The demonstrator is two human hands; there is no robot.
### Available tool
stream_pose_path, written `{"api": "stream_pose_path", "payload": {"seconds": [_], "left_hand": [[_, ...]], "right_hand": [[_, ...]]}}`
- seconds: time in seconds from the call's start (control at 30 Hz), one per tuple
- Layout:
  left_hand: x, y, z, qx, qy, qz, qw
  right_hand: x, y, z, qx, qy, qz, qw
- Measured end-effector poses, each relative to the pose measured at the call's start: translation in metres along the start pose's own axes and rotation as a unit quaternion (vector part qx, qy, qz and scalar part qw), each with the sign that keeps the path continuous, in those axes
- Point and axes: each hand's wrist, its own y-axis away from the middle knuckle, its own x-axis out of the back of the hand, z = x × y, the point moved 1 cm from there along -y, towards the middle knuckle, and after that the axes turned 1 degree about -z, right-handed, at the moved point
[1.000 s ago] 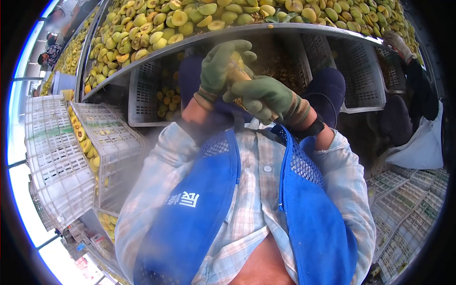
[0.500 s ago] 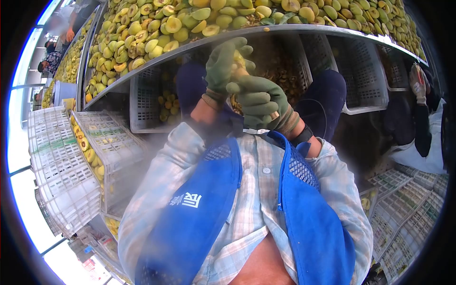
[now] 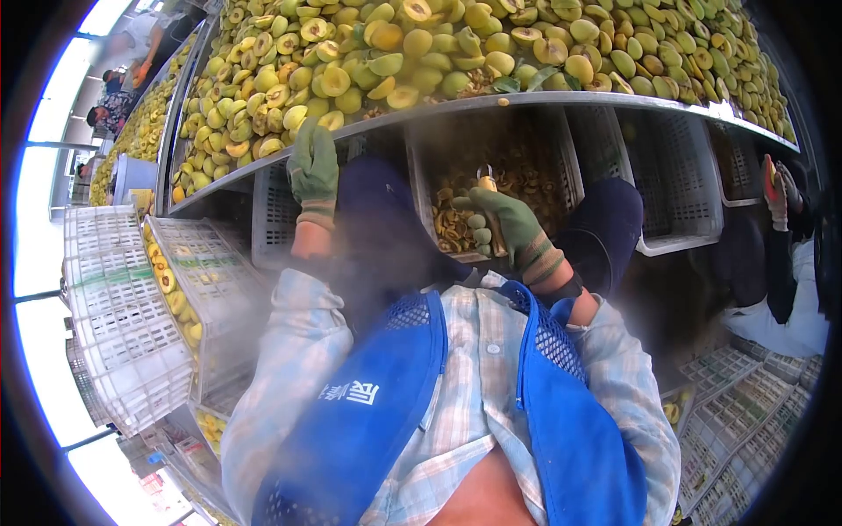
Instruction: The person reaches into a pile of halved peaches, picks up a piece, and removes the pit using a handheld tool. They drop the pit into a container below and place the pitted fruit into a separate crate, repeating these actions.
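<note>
My right hand [image 3: 511,225], in a green glove, is closed around the wooden handle of a small pitting tool [image 3: 488,180] with a metal loop at its tip. The tool points up above a crate of brown pits and scraps [image 3: 452,219] between my knees. My left hand [image 3: 313,167], also gloved in green, is at the near rim of the metal table [image 3: 377,124], with its fingers stretched out and no fruit visible in it. Its palm side is hidden. Just beyond the fingertips lie halved yellow-green stone fruits [image 3: 333,81], heaped on the table.
A white crate [image 3: 270,219] stands under the table below my left hand, and another crate [image 3: 671,175] stands to the right. Stacked crates [image 3: 132,307] with fruit halves rise at my left. A co-worker's gloved hand [image 3: 777,197] shows at far right; other people are at upper left.
My hands have parted. The left has moved left to the table rim, and the fruit it held no longer shows. The right has lowered slightly with the pitting tool.
</note>
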Motion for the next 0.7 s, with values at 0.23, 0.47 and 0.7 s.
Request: {"api": "stream_pose_path", "payload": {"seconds": [0.23, 0.47, 0.7], "left_hand": [[-0.040, -0.063, 0.042, 0.162, 0.022, -0.276, 0.947], [-0.112, -0.078, 0.064, 0.157, -0.023, -0.278, 0.947], [-0.092, -0.072, 0.067, 0.294, 0.505, -0.162, 0.795]], "right_hand": [[0.010, -0.014, 0.002, -0.010, 0.015, 0.024, 1.000], [0.013, -0.006, -0.001, 0.020, 0.019, 0.071, 0.997], [-0.016, 0.005, -0.012, 0.099, 0.156, 0.070, 0.980]]}}
